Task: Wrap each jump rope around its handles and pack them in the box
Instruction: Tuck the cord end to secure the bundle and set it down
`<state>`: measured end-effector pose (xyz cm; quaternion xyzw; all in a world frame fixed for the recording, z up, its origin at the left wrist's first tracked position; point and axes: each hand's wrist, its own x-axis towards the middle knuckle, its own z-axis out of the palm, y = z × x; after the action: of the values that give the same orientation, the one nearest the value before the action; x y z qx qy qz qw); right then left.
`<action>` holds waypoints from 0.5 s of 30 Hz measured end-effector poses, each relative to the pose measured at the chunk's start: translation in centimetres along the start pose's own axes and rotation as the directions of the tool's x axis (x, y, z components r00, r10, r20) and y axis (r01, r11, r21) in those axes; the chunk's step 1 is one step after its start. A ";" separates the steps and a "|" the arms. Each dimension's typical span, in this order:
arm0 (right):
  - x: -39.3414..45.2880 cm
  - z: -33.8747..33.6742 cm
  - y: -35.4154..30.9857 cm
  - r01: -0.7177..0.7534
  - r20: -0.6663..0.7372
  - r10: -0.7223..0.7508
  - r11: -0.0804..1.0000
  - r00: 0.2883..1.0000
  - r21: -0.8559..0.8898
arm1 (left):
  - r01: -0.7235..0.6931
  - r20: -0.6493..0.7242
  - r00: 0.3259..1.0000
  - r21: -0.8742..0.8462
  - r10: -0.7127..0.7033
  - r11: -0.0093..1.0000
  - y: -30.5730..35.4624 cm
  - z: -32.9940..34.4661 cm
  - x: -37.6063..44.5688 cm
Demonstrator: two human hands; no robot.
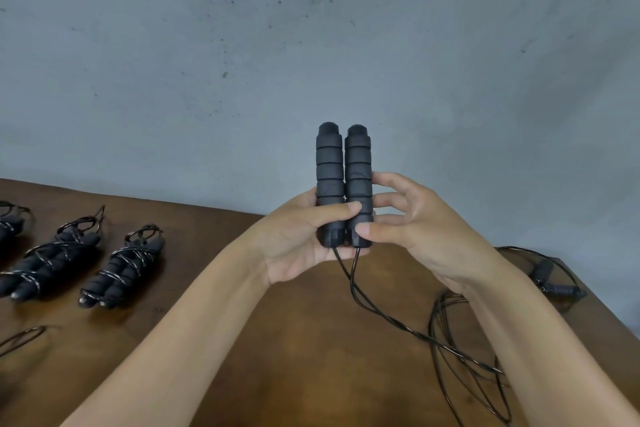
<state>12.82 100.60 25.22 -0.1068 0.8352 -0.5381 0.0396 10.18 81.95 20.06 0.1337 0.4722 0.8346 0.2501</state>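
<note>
The thin black cord (398,322) is trailed loose over the brown wooden surface (294,340) — unwound. Two black ribbed foam handles (344,180) are held upright together, gripped by the left hand (298,239) and pinched by the right hand (412,222); winding is judged next.

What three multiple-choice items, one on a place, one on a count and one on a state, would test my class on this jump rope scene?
1. Where do the wrapped jump ropes lie on the table?
A. At its left
B. At its right
C. Under the hands

2. How many handles do the hands hold together?
A. One
B. Two
C. Four

3. What state is the cord of the held rope in?
A. Wound round the handles
B. Hanging loose to the table
C. Cut in two

Answers: 1 A, the wrapped bundles lie at the left edge of the view. 2 B, the left hand and right hand grip two upright handles side by side. 3 B, the cord trails unwound from the handle bottoms down to the table.
</note>
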 end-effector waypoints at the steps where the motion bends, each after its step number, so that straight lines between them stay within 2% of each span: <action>1: 0.1 0.1 0.0 -0.004 0.008 0.004 1.000 1.000 -0.003 | 0.001 -0.004 1.000 0.010 -0.001 1.000 0.0 0.0 -0.1; 5: 0.0 0.5 -0.2 0.006 0.050 -0.003 0.997 0.999 -0.074 | 0.022 0.045 0.999 0.040 -0.024 0.999 0.1 -0.5 -0.6; 8: 0.3 0.2 -0.5 0.010 -0.011 -0.012 0.985 1.000 -0.173 | 0.057 0.088 0.994 0.060 -0.062 0.997 0.4 -0.9 -1.2; 10: 0.6 0.6 -0.9 0.012 -0.050 -0.016 0.997 0.999 -0.080 | 0.084 0.149 0.984 0.118 -0.101 0.989 0.4 -0.8 -1.6; 12: 1.0 1.3 -1.0 0.028 -0.071 -0.021 0.994 0.997 0.103 | 0.101 0.190 0.973 0.163 -0.132 0.981 0.1 -0.3 -1.9; 15: 1.3 2.4 -1.3 0.004 -0.035 0.010 0.929 0.999 0.369 | 0.117 0.211 0.966 0.148 -0.147 0.982 -0.3 0.5 -2.2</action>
<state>12.17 97.64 25.48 -0.0862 0.7199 -0.6873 0.0446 12.31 81.26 20.04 0.2105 0.5043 0.7624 0.3465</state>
